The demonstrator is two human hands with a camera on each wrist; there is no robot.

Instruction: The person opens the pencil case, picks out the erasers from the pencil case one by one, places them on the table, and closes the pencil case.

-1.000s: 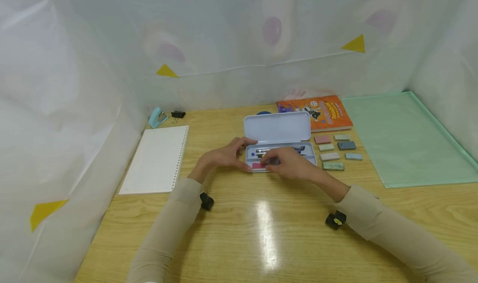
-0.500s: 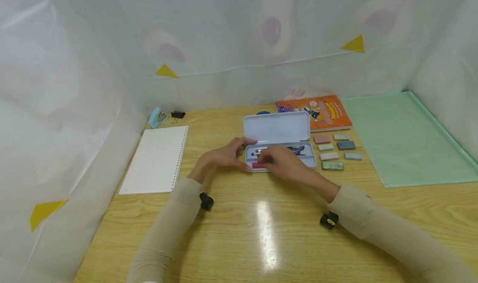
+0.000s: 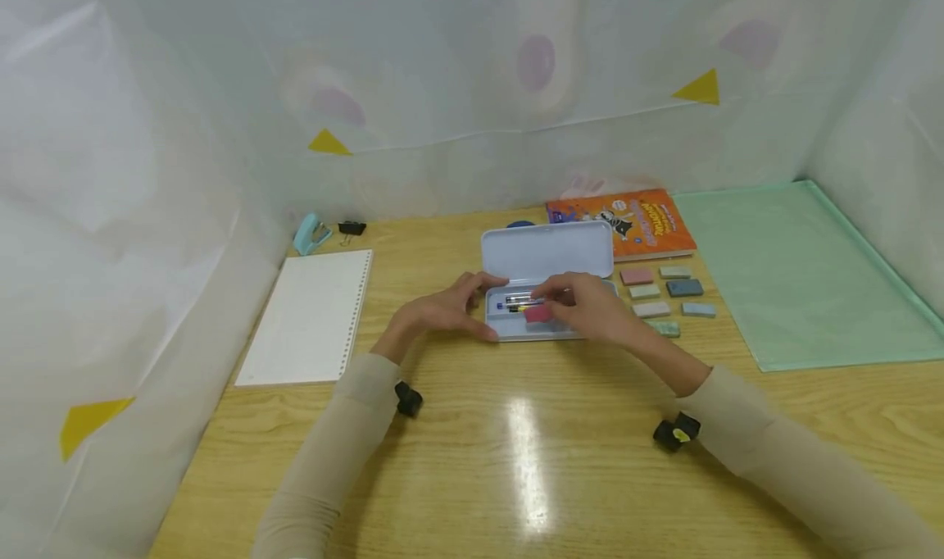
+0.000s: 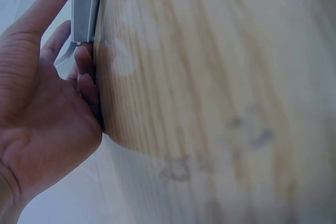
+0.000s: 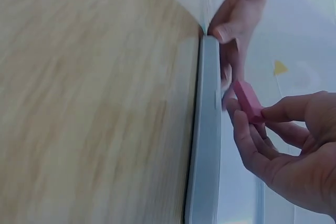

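Note:
A pale blue pencil case [image 3: 547, 252] stands with its lid raised; several pens [image 3: 512, 306] lie in its rear compartment. My left hand [image 3: 445, 308] grips the case's left end, thumb at the front corner and fingers toward the hinge side. In the left wrist view, the thumb and fingers straddle the end of the case [image 4: 85, 11]. Between thumb and fingertips, my right hand [image 3: 593, 311] pinches a pink eraser [image 5: 248, 102], held over the case. The right hand hides the case's right part in the head view.
Several erasers [image 3: 684, 288] lie right of the case. An orange book [image 3: 652, 223] is behind it, a green mat [image 3: 819, 280] far right. On the left are a white notebook [image 3: 310, 317], a blue stapler [image 3: 310, 235] and a black binder clip [image 3: 351, 228].
My right hand has lifted the pink eraser from the case's front compartment and shifted slightly right with it. The left hand has stayed at the case's left end.

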